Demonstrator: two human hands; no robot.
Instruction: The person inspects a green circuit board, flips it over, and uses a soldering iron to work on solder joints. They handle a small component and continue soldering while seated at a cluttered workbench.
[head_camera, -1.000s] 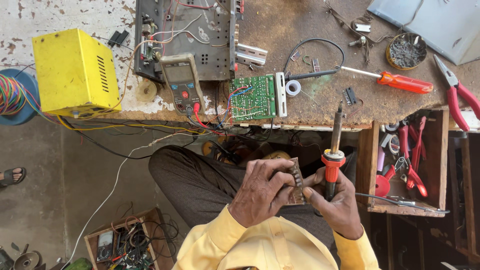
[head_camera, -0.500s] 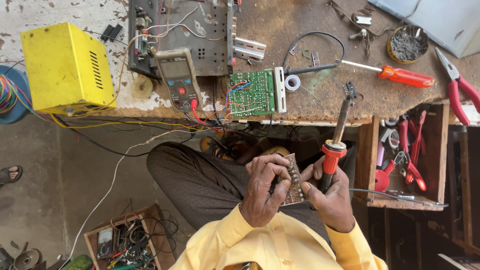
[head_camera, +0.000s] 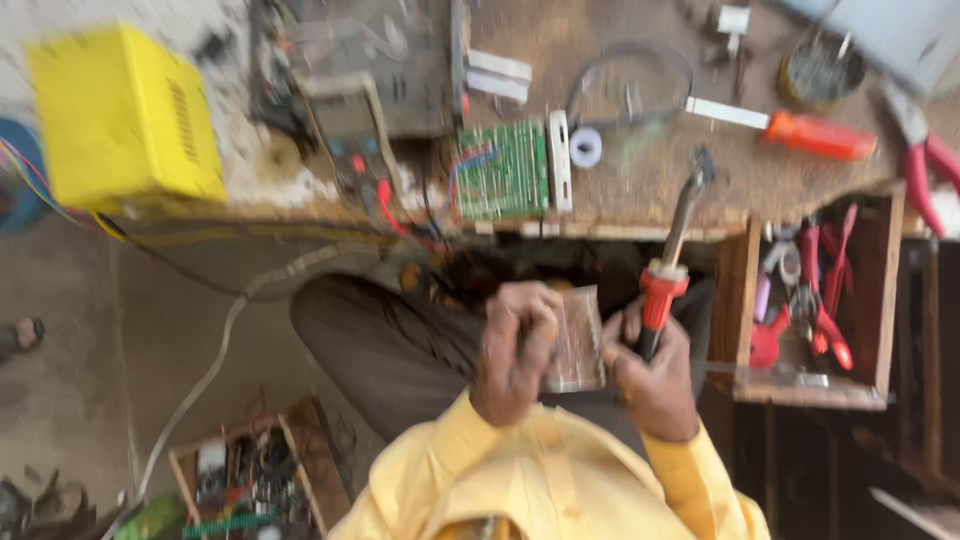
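My left hand (head_camera: 515, 350) is closed on a small circuit board (head_camera: 577, 340), held upright over my lap. Just right of it, my right hand (head_camera: 652, 378) grips a soldering iron (head_camera: 668, 262) by its red handle. The iron's dark tip points up toward the bench edge, beside the board and not touching it. Both hands are close together above my dark trousers (head_camera: 400, 350). The whole view is blurred by motion.
The wooden bench (head_camera: 640, 190) carries a green circuit board (head_camera: 500, 170), a yellow box (head_camera: 125, 115), a multimeter (head_camera: 345, 125), an orange screwdriver (head_camera: 800, 132), red pliers (head_camera: 925, 150) and a solder roll (head_camera: 585, 147). An open drawer (head_camera: 810, 300) with red-handled tools is at right. A parts crate (head_camera: 250, 475) sits on the floor.
The view has shifted and blurred. My hands stay together on the small board and the iron; the iron has tilted a little to the right.
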